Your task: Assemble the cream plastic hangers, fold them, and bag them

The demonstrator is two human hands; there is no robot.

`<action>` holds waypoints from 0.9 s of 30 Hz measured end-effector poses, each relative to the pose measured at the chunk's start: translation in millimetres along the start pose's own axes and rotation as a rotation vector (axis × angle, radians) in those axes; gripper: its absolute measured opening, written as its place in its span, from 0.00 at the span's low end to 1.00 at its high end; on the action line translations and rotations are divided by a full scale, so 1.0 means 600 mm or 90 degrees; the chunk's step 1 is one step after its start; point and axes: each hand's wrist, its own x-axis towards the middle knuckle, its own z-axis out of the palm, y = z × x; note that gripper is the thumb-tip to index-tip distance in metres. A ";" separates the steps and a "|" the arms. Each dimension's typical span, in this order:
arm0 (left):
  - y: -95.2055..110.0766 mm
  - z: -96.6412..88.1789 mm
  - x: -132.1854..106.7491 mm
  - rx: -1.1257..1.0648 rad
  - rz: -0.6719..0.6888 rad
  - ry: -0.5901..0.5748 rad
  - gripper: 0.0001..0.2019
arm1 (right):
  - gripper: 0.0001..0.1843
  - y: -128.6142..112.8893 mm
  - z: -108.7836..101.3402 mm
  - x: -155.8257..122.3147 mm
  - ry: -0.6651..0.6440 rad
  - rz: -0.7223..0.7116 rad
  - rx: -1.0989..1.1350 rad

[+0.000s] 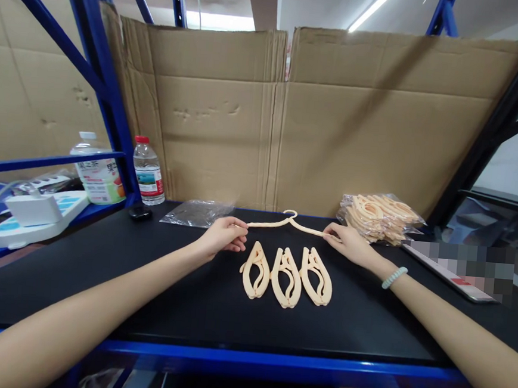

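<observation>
A peach plastic folding hanger lies unfolded across the black tabletop. My left hand pinches its left end and my right hand pinches its right end, both with fingers closed on it. Just in front of it, three folded peach hangers lie side by side between my hands.
A bag of several more folded hangers sits at the right rear, an empty clear bag at the left rear. Two bottles and a white power strip stand at the left. Cardboard sheets wall the back; blue rack posts flank the bench.
</observation>
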 end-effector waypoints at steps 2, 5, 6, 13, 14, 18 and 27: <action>-0.001 -0.002 0.001 -0.042 -0.026 -0.005 0.04 | 0.10 -0.008 -0.014 -0.003 0.018 0.014 0.010; -0.005 0.001 0.002 -0.108 -0.043 -0.001 0.09 | 0.10 -0.025 -0.037 -0.007 0.061 0.028 0.011; -0.007 0.002 0.001 -0.127 -0.043 0.006 0.10 | 0.10 -0.032 -0.043 -0.008 0.075 0.027 0.006; -0.015 0.010 -0.007 -0.181 -0.026 0.003 0.04 | 0.09 -0.042 -0.072 -0.009 0.197 0.047 -0.034; -0.014 0.012 -0.010 -0.184 -0.024 -0.009 0.03 | 0.09 -0.040 -0.075 -0.009 0.223 0.058 -0.042; -0.009 0.018 -0.019 -0.208 -0.012 -0.036 0.08 | 0.10 -0.038 -0.083 -0.008 0.323 0.071 -0.064; -0.007 0.020 -0.024 -0.179 0.106 0.044 0.28 | 0.08 -0.069 -0.051 -0.012 0.158 -0.027 0.003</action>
